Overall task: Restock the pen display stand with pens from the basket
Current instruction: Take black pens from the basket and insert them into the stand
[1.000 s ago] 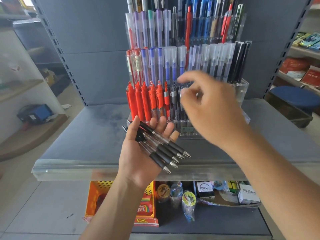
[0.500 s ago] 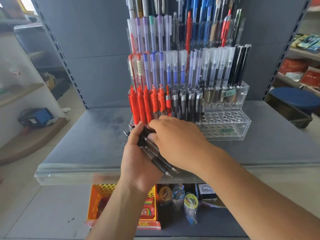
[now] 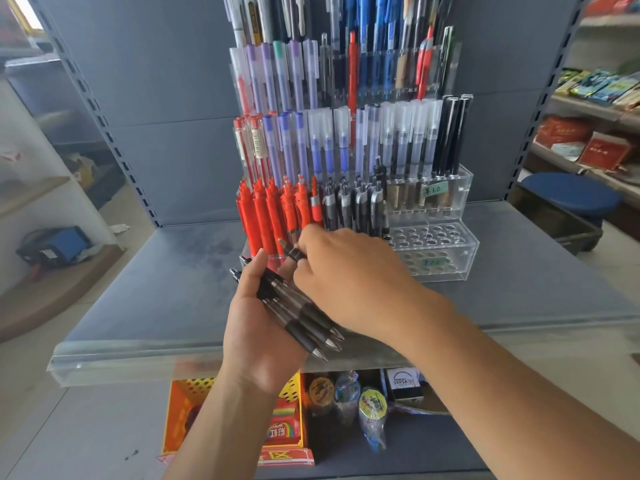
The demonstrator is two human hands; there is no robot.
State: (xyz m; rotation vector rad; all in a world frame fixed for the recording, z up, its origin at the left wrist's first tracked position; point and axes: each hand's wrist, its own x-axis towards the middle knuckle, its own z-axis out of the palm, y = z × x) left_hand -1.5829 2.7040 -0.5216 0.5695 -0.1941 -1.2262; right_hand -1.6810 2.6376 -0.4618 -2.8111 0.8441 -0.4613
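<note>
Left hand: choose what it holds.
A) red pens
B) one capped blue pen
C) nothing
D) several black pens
D: the left hand grips a bundle of black pens across its palm, while the right hand pinches one more pen.

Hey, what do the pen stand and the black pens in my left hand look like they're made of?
Pen stand: probably clear acrylic, glossy; pens and the hole grid show through its walls. Black pens: smoky translucent plastic barrels, matte black grips that look rubbery, shiny tips, likely metal.
</note>
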